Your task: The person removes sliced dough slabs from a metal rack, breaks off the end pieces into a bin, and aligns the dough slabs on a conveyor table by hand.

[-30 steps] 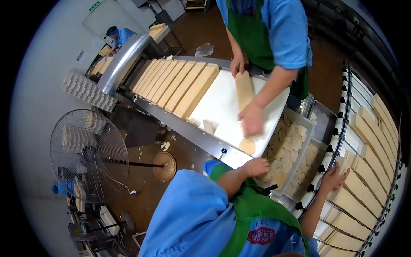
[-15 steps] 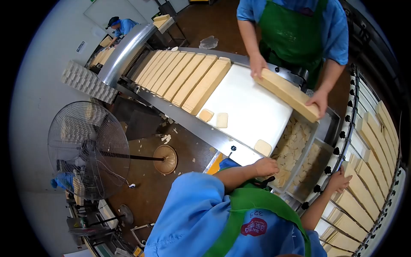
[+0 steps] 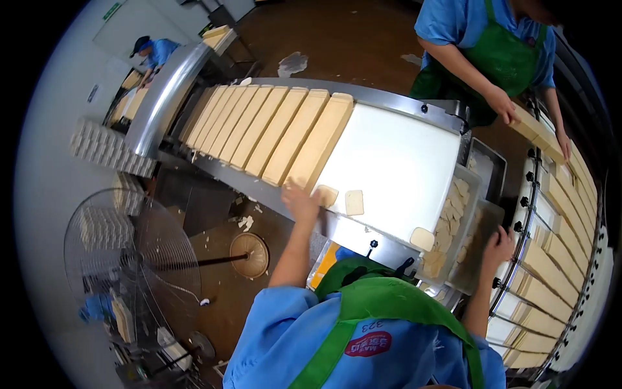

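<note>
Away from the grey plastic crate of pale, thin scraps (image 3: 473, 189), where it was half a second ago, the person's left hand (image 3: 301, 202) has moved to the near end of a long tan block of stacked, bread-like layers (image 3: 324, 142). Meanwhile the co-worker in blue sleeves and a green apron (image 3: 515, 58) has carried another tan block (image 3: 541, 136) from the smooth white belt (image 3: 389, 162) across to the conveyor on the right.

Blurred, the left hand's fingers reach forward at the block's end; whether they press or grip it, one cannot tell. The right hand (image 3: 499, 246) is slack, its fingers bent and parted, just beside the metal rail with black knobs (image 3: 528, 214).

Close by the left hand, two pale slices with rounded corners (image 3: 354, 202) lie side by side on the belt, and a third pale slice (image 3: 422, 239) lies at the belt's near right corner, by the crate. Beyond the left hand, the row of tan blocks (image 3: 259, 126) runs back, closely spaced, towards a curved silver metal hood (image 3: 172, 97). More tan blocks (image 3: 551, 279) lie beyond the rail. Farther left, a round, wire-caged fan (image 3: 131, 259) stands on the brown floor (image 3: 217, 311)
</note>
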The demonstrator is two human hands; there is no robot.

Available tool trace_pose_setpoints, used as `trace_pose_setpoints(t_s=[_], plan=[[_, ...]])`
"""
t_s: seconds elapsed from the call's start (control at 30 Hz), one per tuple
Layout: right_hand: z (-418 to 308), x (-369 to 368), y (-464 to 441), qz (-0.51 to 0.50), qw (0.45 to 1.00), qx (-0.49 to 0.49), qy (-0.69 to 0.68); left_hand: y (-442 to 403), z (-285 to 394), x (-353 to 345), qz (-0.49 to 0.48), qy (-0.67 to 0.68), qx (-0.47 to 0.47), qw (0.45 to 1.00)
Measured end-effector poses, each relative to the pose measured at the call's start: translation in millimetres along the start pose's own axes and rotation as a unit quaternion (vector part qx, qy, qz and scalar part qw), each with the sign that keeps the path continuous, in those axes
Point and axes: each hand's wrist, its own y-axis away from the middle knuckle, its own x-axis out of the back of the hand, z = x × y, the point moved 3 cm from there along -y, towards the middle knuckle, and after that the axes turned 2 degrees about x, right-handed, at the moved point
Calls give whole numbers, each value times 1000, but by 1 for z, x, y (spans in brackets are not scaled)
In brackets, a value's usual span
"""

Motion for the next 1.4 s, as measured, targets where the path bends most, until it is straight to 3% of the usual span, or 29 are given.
trace_pose_setpoints(t_s=[0.07, 0.17, 0.23, 0.33, 0.4, 0.63, 0.8, 0.87, 0.93, 1.0, 1.07, 1.1, 1.27, 1.33, 1.37, 1.4], plan=[[-44, -30, -1, -29, 999, 18, -10, -30, -28, -4, -142, 16, 71, 987], [-130, -59, -12, -90, 992, 39, -84, -47, -40, -16, -230, 97, 48, 967], [-181, -82, -19, -111, 977, 38, -176, -50, -37, -20, -228, 110, 39, 967], [-250, -134, -27, -154, 973, 88, -149, -52, -24, -17, -224, 136, 26, 965], [-293, -173, -34, -228, 961, 69, -144, -55, -16, -14, -224, 159, 31, 961], [-451, -245, -114, -378, 919, 59, -91, -48, -22, -34, -295, 61, -35, 953], [-506, -265, -150, -448, 889, 38, -87, -48, -21, -39, -310, 17, -71, 948], [-507, -265, -152, -454, 887, 27, -80, -48, -21, -40, -310, 9, -91, 946], [-498, -256, -156, -455, 888, 8, -71, -49, -16, -33, -361, 35, -51, 930], [-473, -243, -159, -496, 862, -85, -67, -47, -10, -26, -371, 64, -64, 924], [-430, -224, -158, -457, 873, -158, -65, -44, 1, -23, -379, 181, -81, 904], [-406, -208, -157, -453, 865, -204, -61, -42, 13, -20, -412, 172, -79, 891], [-272, -153, -135, -350, 861, -366, -41, 12, 89, -19, -429, 226, -246, 839], [-225, -153, -124, -341, 879, -331, -27, 26, 118, -14, -371, 230, -253, 863], [-210, -119, -119, -277, 858, -414, -124, 32, 130, -16, -369, 228, -248, 866], [-189, -102, -107, -263, 855, -432, -119, 43, 144, -13, -377, 229, -268, 857]])
